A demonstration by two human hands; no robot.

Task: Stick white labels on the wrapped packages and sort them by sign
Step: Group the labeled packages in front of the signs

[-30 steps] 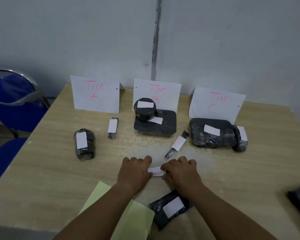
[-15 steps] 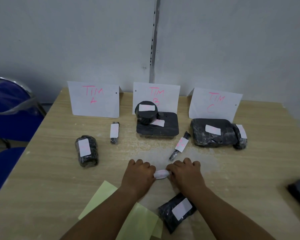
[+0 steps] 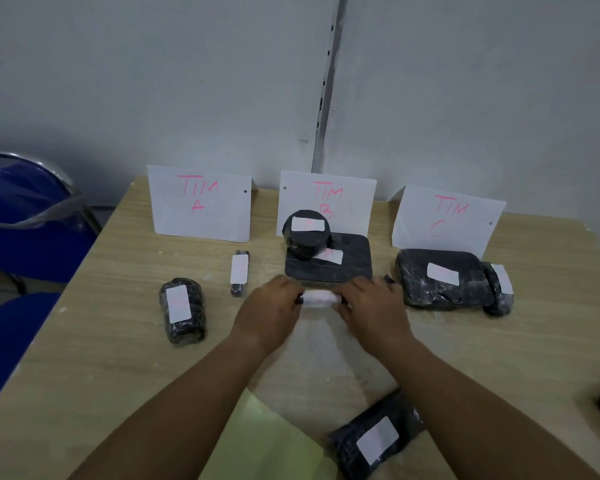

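Left hand and right hand each pinched an end of the slim labelled package before the B sign; I judged it next needed setting down there.

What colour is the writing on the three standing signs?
Pink, on white paper; clearest on the TIM A sign in the head view.

matt wood-grain table; glossy black plastic-wrapped packages; paper signs.
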